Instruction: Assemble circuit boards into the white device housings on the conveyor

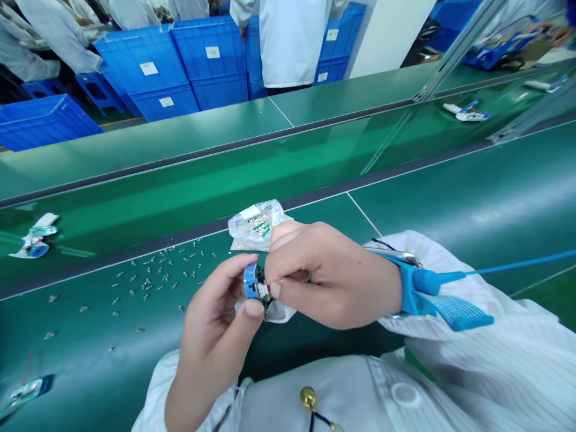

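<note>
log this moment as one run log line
left hand holds blue component | right hand pinches same component | right wrist: blue antistatic strap | beside: plastic bag | loose metal parts on green conveyor belt

Head view: you are looking forward and down from your own head, with your left hand [216, 324] and right hand [333, 276] close by at six o'clock.

left hand [216, 327] pinching upright, right hand [333, 279] curled in from the side, both just beside each other
</note>
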`<state>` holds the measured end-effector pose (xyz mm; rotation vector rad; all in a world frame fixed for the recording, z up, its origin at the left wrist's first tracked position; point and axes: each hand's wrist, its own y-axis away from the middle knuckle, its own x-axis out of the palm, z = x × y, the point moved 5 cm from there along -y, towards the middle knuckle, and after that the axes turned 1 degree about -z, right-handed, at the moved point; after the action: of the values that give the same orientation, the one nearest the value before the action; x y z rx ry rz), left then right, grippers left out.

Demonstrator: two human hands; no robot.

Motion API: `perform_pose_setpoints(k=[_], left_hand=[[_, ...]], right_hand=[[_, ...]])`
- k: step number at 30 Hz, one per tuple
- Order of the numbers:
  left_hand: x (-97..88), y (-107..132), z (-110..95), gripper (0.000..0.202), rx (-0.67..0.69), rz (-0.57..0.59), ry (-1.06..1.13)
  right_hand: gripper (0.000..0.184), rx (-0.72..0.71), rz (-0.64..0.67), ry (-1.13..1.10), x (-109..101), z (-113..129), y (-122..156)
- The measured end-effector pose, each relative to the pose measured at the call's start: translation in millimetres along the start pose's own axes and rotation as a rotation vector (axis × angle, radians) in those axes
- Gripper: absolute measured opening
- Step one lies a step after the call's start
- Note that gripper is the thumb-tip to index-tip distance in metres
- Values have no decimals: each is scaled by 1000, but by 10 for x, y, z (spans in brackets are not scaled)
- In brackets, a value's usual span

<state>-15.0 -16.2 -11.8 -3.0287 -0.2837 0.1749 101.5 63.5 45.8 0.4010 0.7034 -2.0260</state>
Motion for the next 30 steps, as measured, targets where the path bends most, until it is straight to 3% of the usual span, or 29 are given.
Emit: perform_pose_setpoints(k=[5,9,16,21,24,27,30], left_hand=[[27,37,-113,39,201,36,-400],[117,85,-180,54,273,84,-647],[251,71,-347,31,348,83,-870],[316,111,-391,31,417,52,-972],[335,98,-345,36,411,84,-1022],[305,56,-231,51,323,137,-1011],[187,24,-98,64,190,112,-953]], right_hand=[[27,26,-2,27,20,-8,6],[26,23,10,17,42,-6,19],[25,44,56,4,67,35,49],[24,29,38,6,99,20,89],[24,81,77,5,141,-55,115],[23,207,146,9,88,-230,123],[22,437,8,110,-295,-582,127]])
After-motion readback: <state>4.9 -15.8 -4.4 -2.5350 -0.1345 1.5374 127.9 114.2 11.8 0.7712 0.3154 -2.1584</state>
